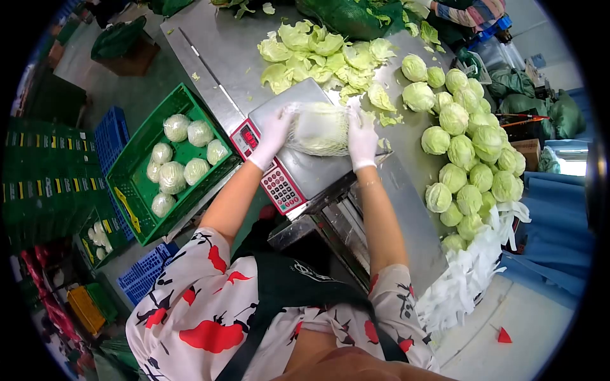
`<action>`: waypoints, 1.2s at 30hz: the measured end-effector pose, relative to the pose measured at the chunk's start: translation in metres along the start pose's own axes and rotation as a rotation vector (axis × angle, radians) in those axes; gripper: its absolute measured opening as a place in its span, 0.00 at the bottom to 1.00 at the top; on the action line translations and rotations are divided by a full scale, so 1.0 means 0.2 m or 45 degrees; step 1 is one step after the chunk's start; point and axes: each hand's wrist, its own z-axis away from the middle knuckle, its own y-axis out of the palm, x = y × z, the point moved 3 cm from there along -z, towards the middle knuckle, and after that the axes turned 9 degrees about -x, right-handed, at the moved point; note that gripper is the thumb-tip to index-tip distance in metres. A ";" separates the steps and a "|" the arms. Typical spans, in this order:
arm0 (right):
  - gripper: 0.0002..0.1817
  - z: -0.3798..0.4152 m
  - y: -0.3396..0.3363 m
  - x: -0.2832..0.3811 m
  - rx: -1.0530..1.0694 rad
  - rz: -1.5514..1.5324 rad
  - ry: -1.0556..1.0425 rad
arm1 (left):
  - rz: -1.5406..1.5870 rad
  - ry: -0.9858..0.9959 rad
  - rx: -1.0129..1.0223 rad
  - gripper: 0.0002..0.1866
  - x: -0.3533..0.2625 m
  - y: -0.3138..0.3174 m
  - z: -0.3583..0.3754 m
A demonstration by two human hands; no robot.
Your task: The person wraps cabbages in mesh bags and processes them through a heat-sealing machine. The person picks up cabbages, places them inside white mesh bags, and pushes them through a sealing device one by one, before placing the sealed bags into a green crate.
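A pale green cabbage [318, 130] in a thin, whitish see-through wrapping is over the steel pan of a red and white digital scale [279, 187]. My left hand [274, 133], in a white glove, grips the wrapping at its left side. My right hand [363, 138], gloved the same way, closes on the wrapping at the right side. A whitish glare covers the middle of the cabbage. Red digits glow on the scale's display, beside my left wrist. Loose cabbage leaves [298, 54] lie just beyond the scale.
A green crate [136, 219] holding several wrapped cabbages stands left of the scale. Bare cabbages [467, 149] are heaped on the steel table [406, 184] at right, near white strips [460, 289]. Another person's arm [470, 14] reaches in at the top right.
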 end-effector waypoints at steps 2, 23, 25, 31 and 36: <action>0.27 -0.06 0.09 -0.04 0.144 0.024 -0.016 | -0.063 -0.015 0.015 0.28 0.13 0.10 -0.10; 0.15 0.61 -0.75 0.00 0.552 -1.622 1.152 | 1.911 -0.981 1.360 0.32 -0.31 0.12 0.74; 0.16 0.66 -0.80 -0.18 0.335 -1.296 0.946 | 1.780 -0.956 1.425 0.30 -0.38 0.17 0.76; 0.24 0.70 -1.20 -0.25 -0.189 -1.178 0.692 | 0.899 -0.049 1.125 0.17 -0.76 0.49 0.86; 0.28 0.92 -1.26 -0.47 -0.408 -0.599 0.515 | 0.746 -0.039 1.784 0.16 -0.84 0.96 1.04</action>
